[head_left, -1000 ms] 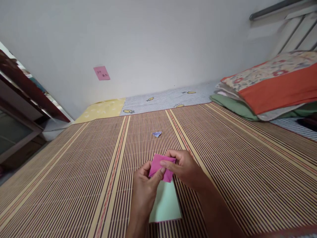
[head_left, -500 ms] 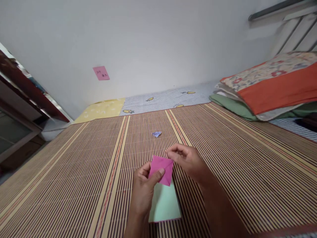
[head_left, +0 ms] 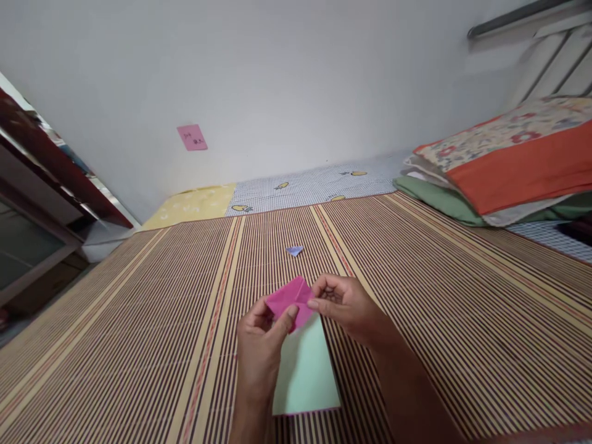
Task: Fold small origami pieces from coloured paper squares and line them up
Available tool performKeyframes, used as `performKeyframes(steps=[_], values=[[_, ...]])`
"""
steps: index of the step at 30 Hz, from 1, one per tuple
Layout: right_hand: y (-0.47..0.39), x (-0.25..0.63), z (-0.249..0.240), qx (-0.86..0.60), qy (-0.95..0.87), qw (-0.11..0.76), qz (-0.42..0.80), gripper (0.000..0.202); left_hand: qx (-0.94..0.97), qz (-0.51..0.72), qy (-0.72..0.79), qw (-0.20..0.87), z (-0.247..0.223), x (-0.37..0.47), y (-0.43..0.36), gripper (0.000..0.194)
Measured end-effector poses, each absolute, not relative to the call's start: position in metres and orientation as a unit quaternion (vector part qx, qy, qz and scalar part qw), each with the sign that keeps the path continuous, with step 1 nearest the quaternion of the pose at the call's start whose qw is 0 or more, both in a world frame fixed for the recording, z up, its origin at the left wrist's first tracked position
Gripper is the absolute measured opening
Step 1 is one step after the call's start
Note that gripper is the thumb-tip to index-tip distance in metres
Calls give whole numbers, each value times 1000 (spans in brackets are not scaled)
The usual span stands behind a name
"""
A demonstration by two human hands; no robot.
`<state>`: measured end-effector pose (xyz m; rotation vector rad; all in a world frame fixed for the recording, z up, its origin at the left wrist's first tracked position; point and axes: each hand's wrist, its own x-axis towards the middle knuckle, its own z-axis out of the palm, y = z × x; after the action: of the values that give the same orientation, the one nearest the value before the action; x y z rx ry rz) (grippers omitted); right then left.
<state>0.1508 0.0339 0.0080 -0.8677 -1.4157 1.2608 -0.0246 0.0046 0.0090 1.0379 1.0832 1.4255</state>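
A creased square of pink paper (head_left: 284, 297) is held up over the striped mat, turned so that one corner points away from me. My left hand (head_left: 264, 339) grips its lower left part, thumb on top and fingers behind. At its right corner, my right hand (head_left: 345, 305) pinches the edge between thumb and fingers. Beneath the pink paper a pale green paper pad (head_left: 309, 376) lies on the mat. Farther off sits a small folded lilac paper piece (head_left: 295, 251).
The striped mat (head_left: 139, 320) spreads all around. Folded bedding with an orange edge (head_left: 531, 166) is piled at the right. A pink note (head_left: 192, 137) is stuck on the wall behind. Yellow cloth (head_left: 194, 206) shows at the back left.
The pink paper has turned so that a corner points away from me. My right hand has closed on its right corner, where before it was beside the upper right corner.
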Motion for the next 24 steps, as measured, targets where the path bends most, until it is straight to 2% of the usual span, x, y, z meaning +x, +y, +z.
performKeyframes(steps=[2, 6, 13, 19, 22, 24], values=[[37, 146, 5, -362, -554, 547, 513, 16, 418, 587, 444, 532, 10, -20, 4, 30], [44, 140, -1, -361, -520, 600, 489, 19, 365, 589, 430, 579, 11, -10, 4, 23], [41, 138, -3, -311, -542, 545, 558, 28, 236, 645, 367, 627, 17, -2, 5, 33], [32, 139, 10, -349, -572, 512, 537, 17, 266, 670, 384, 577, 12, -8, 7, 31], [29, 142, 16, -368, -585, 539, 481, 20, 306, 673, 385, 552, 10, -14, 8, 26], [29, 143, 18, -352, -606, 562, 439, 15, 341, 670, 388, 534, 8, -17, 8, 25]])
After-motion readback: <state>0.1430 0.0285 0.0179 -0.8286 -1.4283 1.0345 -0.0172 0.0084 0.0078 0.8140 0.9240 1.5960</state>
